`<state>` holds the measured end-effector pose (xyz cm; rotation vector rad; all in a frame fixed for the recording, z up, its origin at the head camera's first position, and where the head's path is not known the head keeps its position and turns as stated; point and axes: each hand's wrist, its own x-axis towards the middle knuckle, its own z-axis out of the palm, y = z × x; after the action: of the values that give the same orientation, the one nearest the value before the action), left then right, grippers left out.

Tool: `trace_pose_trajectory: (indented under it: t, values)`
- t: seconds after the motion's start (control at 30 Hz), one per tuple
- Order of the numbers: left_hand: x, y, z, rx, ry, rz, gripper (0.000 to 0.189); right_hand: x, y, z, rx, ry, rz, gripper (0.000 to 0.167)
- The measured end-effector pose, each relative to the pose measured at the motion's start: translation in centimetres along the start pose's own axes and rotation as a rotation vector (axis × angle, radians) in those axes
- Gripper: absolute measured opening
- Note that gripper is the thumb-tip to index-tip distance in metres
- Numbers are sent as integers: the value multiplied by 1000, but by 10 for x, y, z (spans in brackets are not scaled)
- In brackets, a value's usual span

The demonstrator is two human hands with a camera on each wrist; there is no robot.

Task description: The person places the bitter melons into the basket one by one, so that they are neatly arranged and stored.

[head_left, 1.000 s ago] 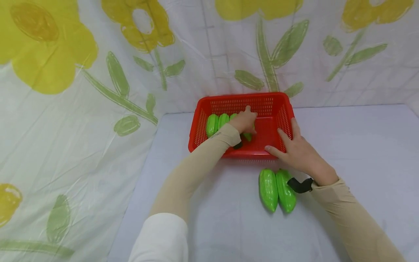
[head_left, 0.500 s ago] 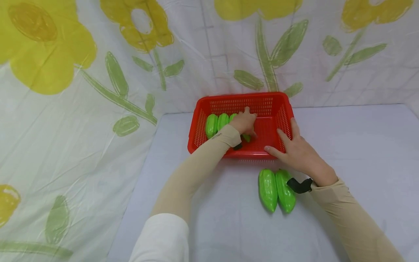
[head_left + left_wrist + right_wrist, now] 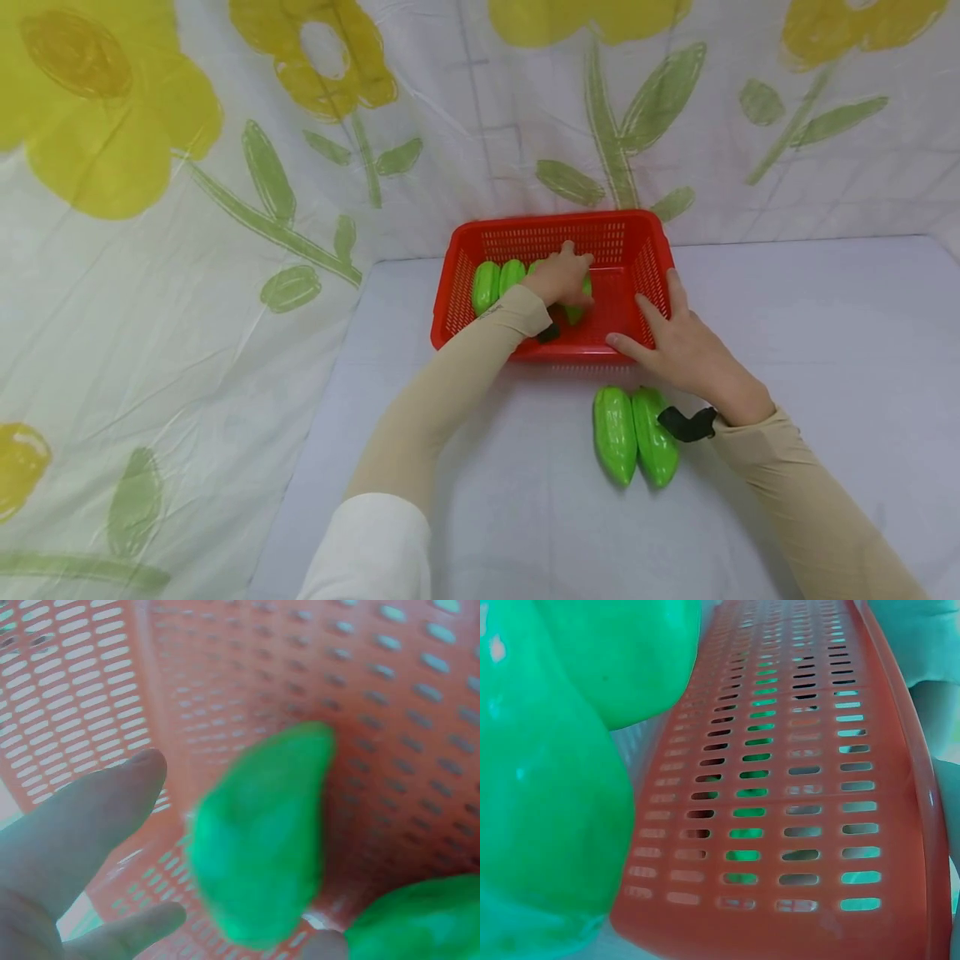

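A red plastic basket (image 3: 555, 353) holds several glossy green, elongated toy fruits with lengthwise ridges, among them one fruit (image 3: 486, 287) at the left end. My left hand (image 3: 558, 277) reaches down inside, fingers spread, over a green fruit (image 3: 259, 840). Its thumb and a finger stand apart from that fruit, while another fingertip (image 3: 327, 946) lies between it and a second fruit (image 3: 427, 922). My right hand (image 3: 686, 350) rests on the basket's front right corner with straight, spread fingers. Nearer me, two more green fruits (image 3: 615, 435) (image 3: 656, 437) lie side by side on the table.
A pale cloth covers the table (image 3: 510, 500). Behind it and on the left hangs a white curtain (image 3: 435, 125) printed with yellow flowers, close behind the basket. Slotted basket walls (image 3: 780, 787) rise around the fruits.
The fruit beside my left hand has shifted a little to the right inside the basket. My left hand stays nearly in place; my right hand and the two table fruits have not moved.
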<state>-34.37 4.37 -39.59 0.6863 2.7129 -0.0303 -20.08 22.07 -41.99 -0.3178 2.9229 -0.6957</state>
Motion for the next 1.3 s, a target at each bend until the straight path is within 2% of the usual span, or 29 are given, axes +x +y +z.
trace_pose_trajectory:
  t: [0.17, 0.43, 0.57, 0.77, 0.93, 1.3]
  values:
    - [-10, 1, -15, -29, 5, 37, 79, 0, 0, -1, -10, 2, -4, 99]
    - [-22, -5, -25, -78, 6, 53, 79, -1, 1, -1, -9, 7, -12, 99]
    - [-34, -8, -31, -90, 20, 80, 76, -1, 1, 0, -7, 14, -19, 99]
    - [-55, -9, -39, -127, 76, 99, 73, -1, 1, 1, -8, 21, -24, 99]
    - [-76, -4, -41, -127, 117, 113, 76, -2, 1, 2, -4, 26, -25, 98]
    - [-121, 13, -28, -118, 246, 244, 76, -2, 0, 2, -11, 27, -26, 97]
